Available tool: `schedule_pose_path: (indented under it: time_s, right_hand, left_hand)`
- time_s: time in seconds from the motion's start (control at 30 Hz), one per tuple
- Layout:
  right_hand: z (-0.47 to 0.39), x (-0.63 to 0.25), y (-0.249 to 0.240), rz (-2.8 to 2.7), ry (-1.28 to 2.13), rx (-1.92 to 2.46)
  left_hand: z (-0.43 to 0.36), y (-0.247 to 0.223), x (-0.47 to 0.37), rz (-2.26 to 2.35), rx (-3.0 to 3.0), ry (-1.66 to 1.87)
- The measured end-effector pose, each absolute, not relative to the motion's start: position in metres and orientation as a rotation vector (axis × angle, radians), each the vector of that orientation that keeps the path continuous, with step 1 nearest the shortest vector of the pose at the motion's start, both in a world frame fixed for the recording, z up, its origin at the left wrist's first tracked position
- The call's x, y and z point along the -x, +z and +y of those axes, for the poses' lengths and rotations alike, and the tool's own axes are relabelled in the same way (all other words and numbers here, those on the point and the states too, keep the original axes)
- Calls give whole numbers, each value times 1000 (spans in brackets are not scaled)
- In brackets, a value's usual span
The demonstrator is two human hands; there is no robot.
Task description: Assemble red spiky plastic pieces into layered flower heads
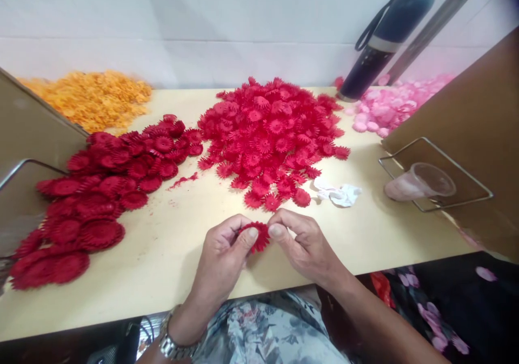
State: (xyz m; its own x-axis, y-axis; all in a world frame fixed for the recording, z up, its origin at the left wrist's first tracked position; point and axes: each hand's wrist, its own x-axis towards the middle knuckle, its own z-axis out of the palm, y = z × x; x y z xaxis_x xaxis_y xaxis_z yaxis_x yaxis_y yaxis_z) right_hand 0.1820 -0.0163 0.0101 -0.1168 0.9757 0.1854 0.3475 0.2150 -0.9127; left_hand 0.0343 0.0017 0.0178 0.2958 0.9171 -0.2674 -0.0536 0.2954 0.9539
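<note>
Facing inward: left hand (225, 247), right hand (304, 243) pinching red flower (261, 238).

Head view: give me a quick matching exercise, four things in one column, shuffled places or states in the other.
1. left hand
2. orange pile
3. white tissue
4. plastic cup

A. within the wire loop
B. at the back left
C. gripping a red flower piece
D. beside the central red pile

Pairs: 1-C, 2-B, 3-D, 4-A
</note>
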Motion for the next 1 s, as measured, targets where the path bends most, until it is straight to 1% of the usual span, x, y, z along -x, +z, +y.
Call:
schedule_pose_path:
  time_s: [0.1,0.17,0.37,0.53,0.63,0.7,0.9,1.0]
  right_hand:
    - [-16,-189,13,-1762,748,1277]
    - [-16,-190,14,-1841,715,1232]
    - [-22,-183,12,-1680,950,1092]
    - [-23,-183,5,-1509,1039,1185]
    - [-19,-191,6,-1575,944,1260]
    - [-17,-196,10,-1681,853,1259]
    - [-15,-198,13,-1925,699,1105]
    - [-15,-194,8,-1903,498,1170]
  left_hand:
    - [3,19,-34,1075,-1231,788]
    - [3,20,-34,1035,-1252,741]
    - [7,14,-35,919,-948,608]
    - [7,13,-39,880,-811,678]
    - [7,17,-40,973,-898,726]
    - [8,20,-38,1021,-1001,695]
    - [11,29,-34,1002,-1181,561]
    - [5,27,-34,1010,-1136,613]
